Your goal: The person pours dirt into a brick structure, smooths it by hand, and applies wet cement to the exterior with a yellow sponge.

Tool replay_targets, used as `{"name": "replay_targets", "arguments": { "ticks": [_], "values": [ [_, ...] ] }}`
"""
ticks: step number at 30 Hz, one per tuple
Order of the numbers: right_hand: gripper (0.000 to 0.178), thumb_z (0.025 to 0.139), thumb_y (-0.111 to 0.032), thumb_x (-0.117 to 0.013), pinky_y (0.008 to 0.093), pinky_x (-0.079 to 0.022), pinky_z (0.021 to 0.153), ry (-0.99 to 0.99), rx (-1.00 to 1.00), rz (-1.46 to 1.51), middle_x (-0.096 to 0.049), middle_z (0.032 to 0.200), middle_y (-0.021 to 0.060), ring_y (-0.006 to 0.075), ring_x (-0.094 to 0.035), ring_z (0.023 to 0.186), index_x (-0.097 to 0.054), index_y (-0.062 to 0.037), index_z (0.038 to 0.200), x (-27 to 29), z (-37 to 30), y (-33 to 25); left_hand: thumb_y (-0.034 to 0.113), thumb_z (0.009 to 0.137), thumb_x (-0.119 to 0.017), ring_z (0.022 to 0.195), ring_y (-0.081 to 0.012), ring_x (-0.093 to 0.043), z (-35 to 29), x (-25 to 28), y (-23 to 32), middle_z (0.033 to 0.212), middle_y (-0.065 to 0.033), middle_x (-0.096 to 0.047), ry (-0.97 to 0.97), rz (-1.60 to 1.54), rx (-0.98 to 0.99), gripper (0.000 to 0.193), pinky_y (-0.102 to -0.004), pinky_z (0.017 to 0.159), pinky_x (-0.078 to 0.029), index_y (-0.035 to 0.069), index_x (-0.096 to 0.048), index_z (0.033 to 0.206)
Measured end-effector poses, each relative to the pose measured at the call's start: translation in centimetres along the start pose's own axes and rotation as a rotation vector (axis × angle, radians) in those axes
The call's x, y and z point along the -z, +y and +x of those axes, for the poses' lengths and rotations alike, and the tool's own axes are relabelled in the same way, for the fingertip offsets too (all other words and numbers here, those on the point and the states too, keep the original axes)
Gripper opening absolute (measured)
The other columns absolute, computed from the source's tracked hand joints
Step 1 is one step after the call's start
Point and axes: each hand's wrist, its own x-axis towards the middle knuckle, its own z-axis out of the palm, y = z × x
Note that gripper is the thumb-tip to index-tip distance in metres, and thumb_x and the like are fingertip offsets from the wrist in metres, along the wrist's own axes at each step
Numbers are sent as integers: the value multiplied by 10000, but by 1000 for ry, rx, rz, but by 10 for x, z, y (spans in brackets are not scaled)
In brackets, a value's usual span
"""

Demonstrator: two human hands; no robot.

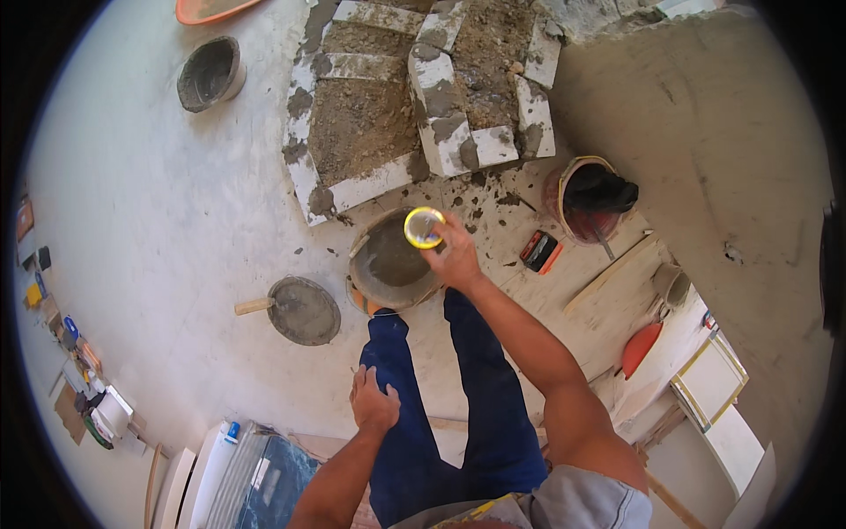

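My right hand (456, 257) is closed round a small round container with a yellow rim (424, 245), perhaps a tin or cup. It is held over a bucket of wet grey mix (388, 264), which stands just ahead of my feet. What lies inside the container is too unclear to name. My left hand (374, 401) hangs by my left thigh, fingers loosely apart and holding nothing. To the left of the bucket is a round grey, mortar-coated pan (308, 313), with a wooden handle (254, 306) sticking out on its left side.
Mortared white blocks (370, 185) edge soil beds ahead. A tub (211, 75) stands far left. On the right are a pail (564, 207) with a black cloth (599, 189), a black-and-orange tool (540, 253), a wooden strip (608, 271) and a red scoop-like thing (641, 348).
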Motion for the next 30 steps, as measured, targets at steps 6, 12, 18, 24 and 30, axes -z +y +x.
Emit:
{"name": "replay_targets", "arguments": {
  "ticks": [6, 12, 18, 24, 30],
  "values": [
    [347, 868, -138, -788, 522, -519, 896, 319, 127, -269, -612, 1137, 269, 461, -616, 1013, -639, 26, 1135, 63, 150, 5, 228, 965, -673, 1547, -357, -370, 4, 9, 3, 1640, -195, -432, -7, 21, 6, 602, -476, 1280, -303, 32, -521, 1513],
    [580, 905, -253, -728, 559, -543, 973, 352, -153, -430, -673, 1217, 330, 521, -668, 1132, -503, -22, 1387, 134, 308, 28, 237, 969, -668, 1561, -360, -354, 6, 15, 8, 1653, -198, -417, -28, 20, 17, 615, -475, 1284, -300, 28, -510, 1526],
    [704, 892, -317, -774, 543, -551, 962, 413, -261, -449, -713, 1203, 299, 467, -709, 1125, -478, -32, 1464, 141, 321, 17, 218, 943, -698, 1514, -377, -428, 8, 7, 3, 1634, -212, -446, 25, 39, -28, 610, -479, 1247, -368, 13, -541, 1495],
    [443, 914, -159, -824, 389, -576, 780, 474, 61, 52, -710, 1022, 148, 269, -721, 859, -551, -31, 1238, 52, 171, -12, 236, 965, -668, 1551, -370, -370, 4, 7, -2, 1663, -194, -417, -18, -3, 38, 611, -476, 1280, -309, 35, -521, 1523],
    [462, 888, -150, -828, 464, -562, 863, 7, -98, -9, -628, 1080, 187, 392, -671, 937, -541, -47, 1235, -64, -26, 15, 212, 940, -692, 1514, -380, -430, 3, -4, -8, 1634, -211, -453, 7, 7, 12, 599, -475, 1250, -364, 16, -552, 1488]
  ]
}}
